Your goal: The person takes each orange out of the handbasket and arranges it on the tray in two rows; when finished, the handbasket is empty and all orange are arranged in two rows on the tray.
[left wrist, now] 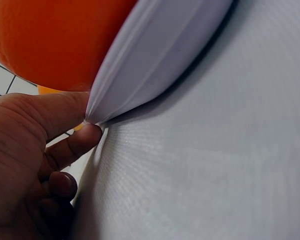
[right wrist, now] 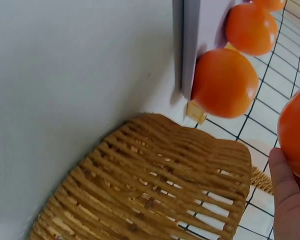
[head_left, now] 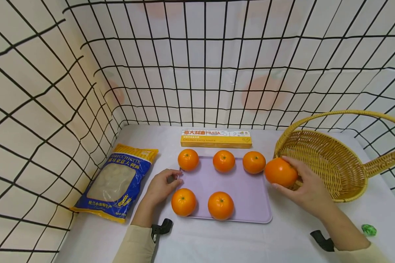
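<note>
My right hand grips an orange between thumb and fingers, in the air between the tray and the wicker basket. The right wrist view shows that orange at its right edge, with the basket's woven side below. My left hand pinches the left rim of the lilac tray; in the left wrist view the thumb lies over the tray rim and a finger under it. On the tray sit several oranges: a back row including one at the right corner, and two in front.
A yellow and white pasta box lies behind the tray. To the left rests a blue and yellow pasta bag. A small green wrapped item is at the front right. Black wire grid encloses the white table.
</note>
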The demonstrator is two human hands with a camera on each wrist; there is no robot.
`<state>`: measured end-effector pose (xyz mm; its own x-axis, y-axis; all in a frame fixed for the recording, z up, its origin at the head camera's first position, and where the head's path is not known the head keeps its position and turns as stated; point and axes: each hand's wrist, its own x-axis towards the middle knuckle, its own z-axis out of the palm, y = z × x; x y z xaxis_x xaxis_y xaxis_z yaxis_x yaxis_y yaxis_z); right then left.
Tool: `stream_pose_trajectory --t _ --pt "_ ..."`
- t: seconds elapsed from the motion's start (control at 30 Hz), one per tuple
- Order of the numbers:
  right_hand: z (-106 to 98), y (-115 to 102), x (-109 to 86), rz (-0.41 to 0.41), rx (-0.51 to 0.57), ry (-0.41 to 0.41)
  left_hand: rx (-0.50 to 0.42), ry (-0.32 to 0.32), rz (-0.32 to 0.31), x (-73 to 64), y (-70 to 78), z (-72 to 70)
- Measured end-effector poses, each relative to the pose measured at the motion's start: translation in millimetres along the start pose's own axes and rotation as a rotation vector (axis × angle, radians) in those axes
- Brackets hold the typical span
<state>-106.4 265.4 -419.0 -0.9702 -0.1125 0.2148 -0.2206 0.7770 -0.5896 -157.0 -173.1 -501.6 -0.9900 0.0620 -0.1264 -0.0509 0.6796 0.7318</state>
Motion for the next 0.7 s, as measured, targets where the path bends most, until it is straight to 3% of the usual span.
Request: stream_pose_trajectory --t 0.2,0.5,0.7 --pt "7.9 -4.5 -2.3 -0.048 0.022 -0.011 0.013 0.000 0.012 0.3 -0.2 1.0" --pt "13.5 -10.9 -4.4 0.031 0.022 -0.108 0.014 0.007 0.025 0.2 1.0 0.0" --pt "20.1 -10.8 -7.6 0.004 0.010 -0.135 0.009 0.001 0.016 0.4 -0.1 0.2"
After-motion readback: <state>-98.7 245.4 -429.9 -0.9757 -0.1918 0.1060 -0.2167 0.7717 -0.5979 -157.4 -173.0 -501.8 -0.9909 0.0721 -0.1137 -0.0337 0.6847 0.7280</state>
